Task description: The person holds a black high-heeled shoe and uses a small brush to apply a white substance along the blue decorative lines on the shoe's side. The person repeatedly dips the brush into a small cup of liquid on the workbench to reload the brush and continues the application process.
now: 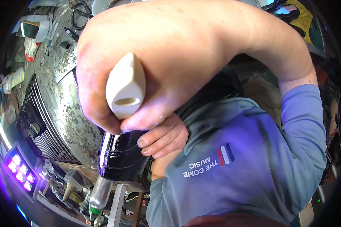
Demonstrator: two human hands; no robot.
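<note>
My right hand [159, 72], large in the upper middle, is closed around a white, faceted, handle-like piece [129, 81]. It narrows to a point at the top and has an oval hollow near its lower end; whatever continues below the fist is hidden. Directly beneath is a glossy black leather shoe [119, 155] with curved stitching. The fingers of my left hand [166, 137] are bent over the shoe's right side, pressing on it. My right thumb and forefinger come together at its upper edge.
A silvery cylinder with a green band [101, 191] stands below the shoe. To the left lies a worn metal worktop [66, 125] with a slatted grille [45, 121]. A bright panel of purple-white lamps [21, 172] is at the lower left; a wooden stand [117, 202] rises near the bottom.
</note>
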